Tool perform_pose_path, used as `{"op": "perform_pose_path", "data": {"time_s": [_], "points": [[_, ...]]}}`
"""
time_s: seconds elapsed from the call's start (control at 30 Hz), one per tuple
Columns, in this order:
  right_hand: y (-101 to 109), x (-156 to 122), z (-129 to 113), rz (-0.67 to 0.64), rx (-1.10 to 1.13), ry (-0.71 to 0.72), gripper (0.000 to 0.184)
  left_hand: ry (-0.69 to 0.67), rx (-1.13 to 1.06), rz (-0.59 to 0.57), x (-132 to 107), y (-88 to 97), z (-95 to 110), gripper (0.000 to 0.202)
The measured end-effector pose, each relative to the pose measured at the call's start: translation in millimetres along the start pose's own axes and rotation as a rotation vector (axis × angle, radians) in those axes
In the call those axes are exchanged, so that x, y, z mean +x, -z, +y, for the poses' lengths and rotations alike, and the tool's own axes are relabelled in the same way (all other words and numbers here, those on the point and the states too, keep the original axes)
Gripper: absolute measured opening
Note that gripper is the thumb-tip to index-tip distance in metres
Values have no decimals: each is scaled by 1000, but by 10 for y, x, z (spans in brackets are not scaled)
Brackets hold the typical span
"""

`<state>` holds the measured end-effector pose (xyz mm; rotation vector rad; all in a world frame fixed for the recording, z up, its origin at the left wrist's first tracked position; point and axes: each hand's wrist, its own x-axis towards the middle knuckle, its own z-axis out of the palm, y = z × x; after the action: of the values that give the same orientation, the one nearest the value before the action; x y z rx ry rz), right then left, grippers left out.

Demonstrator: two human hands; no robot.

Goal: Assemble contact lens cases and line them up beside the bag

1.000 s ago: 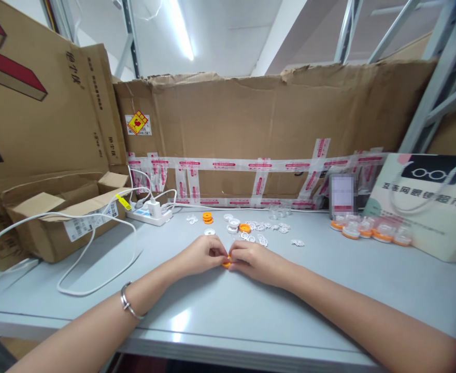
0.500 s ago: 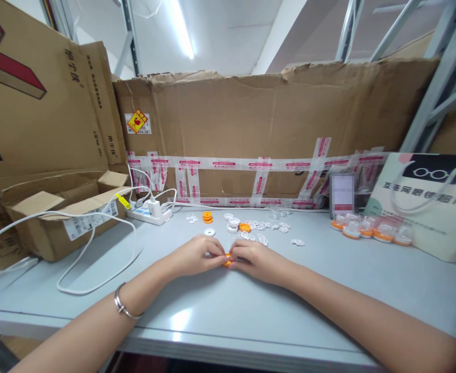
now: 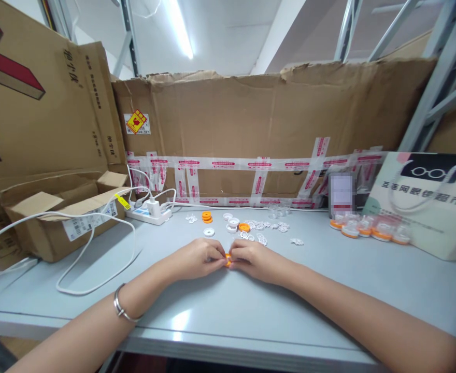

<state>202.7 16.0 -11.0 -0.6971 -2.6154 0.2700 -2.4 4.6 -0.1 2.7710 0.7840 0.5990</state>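
Between both hands, low over the tabletop, is a small round orange plastic part point(image 3: 228, 260), mostly covered by fingers. My left hand point(image 3: 199, 258) pinches its left side, and my right hand point(image 3: 253, 260) grips its right side; both are closed. Just beyond the hands lie white rings point(image 3: 209, 232), a stacked white round part point(image 3: 233, 224), an orange ring point(image 3: 244, 227) and scattered thin white pieces point(image 3: 261, 239). A small stack of orange rings point(image 3: 207, 217) stands farther back.
At right, several orange-and-clear round pieces point(image 3: 382, 231) sit before a paper bag point(image 3: 422, 207) and a phone point(image 3: 341, 194). A power strip point(image 3: 150, 213), a looping white cable point(image 3: 96, 294) and an open carton point(image 3: 49, 228) occupy the left. Cardboard point(image 3: 220, 119) walls the back.
Both hands keep hold of the orange part at nearly the same spot. The fingers have shifted very slightly around it; the other pieces lie as before.
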Motion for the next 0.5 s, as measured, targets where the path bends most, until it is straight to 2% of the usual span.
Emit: {"op": "perform_pose_path", "data": {"time_s": [0.33,0.5], "points": [[41,4,-8,-29,63,-109,11,8,-15,8,5,-3,-16,26],[83,-2,41,-39,105,-100,13,2,-45,25,32,-26,-50,24]]}}
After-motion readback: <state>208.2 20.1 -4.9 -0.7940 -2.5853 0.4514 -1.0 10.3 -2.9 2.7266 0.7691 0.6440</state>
